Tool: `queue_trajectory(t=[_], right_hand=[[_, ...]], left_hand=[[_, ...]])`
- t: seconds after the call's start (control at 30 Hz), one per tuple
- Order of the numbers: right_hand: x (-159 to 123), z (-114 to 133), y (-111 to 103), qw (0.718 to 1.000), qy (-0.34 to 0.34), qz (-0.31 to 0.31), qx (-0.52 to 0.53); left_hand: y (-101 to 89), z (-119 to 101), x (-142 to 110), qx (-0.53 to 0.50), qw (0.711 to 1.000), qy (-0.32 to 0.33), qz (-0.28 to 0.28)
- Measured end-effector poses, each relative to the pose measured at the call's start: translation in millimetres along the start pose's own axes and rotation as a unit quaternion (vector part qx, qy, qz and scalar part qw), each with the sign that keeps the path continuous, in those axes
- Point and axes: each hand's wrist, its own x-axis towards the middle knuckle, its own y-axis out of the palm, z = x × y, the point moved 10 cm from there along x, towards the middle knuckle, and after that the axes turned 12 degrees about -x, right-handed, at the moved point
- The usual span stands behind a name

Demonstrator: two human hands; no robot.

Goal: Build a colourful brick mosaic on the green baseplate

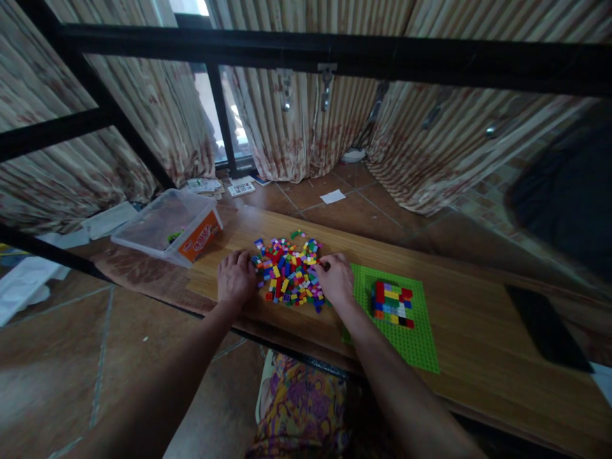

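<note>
A loose heap of small colourful toy bricks (287, 271) lies on the wooden table between my two hands. My left hand (236, 277) rests on the tabletop at the heap's left edge, its fingers loosely bent and apart, with no brick seen in it. At the right edge of the heap, my right hand (337, 277) has thumb and fingers brought together in a pinch; what sits between the tips is too small to make out. Just right of that hand is a green studded baseplate (421, 338), bearing a multicoloured brick build (393, 303).
A clear plastic box (157, 223) with an orange label stands at the left end of the wooden table (471, 331). A dark flat object (547, 325) lies at the right. Behind the table are black metal bars (306, 51), curtains (296, 134) and papers on the tiled floor.
</note>
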Motion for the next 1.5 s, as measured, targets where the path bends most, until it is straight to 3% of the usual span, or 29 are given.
queue_trajectory(t=[0.33,0.6,1.07,1.37,1.5], right_hand=[[-14,-18,-10,0.996,-0.035,-0.020,0.078],[-5,15,2,0.991,-0.130,0.021,0.009],[-10,-6,-9,0.992,-0.105,0.002,0.064],[44,5,1,0.996,-0.079,-0.010,0.030],[69,25,11,0.993,-0.120,-0.012,0.006]], left_hand=[[0.4,0,-1,0.005,1.000,0.005,-0.010],[-0.9,0,-1,0.005,1.000,-0.002,-0.007],[-0.5,1,-2,0.002,1.000,-0.005,-0.006],[-1.1,1,-3,0.001,1.000,-0.012,0.000],[-2.6,0,-3,0.000,1.000,-0.009,-0.002]])
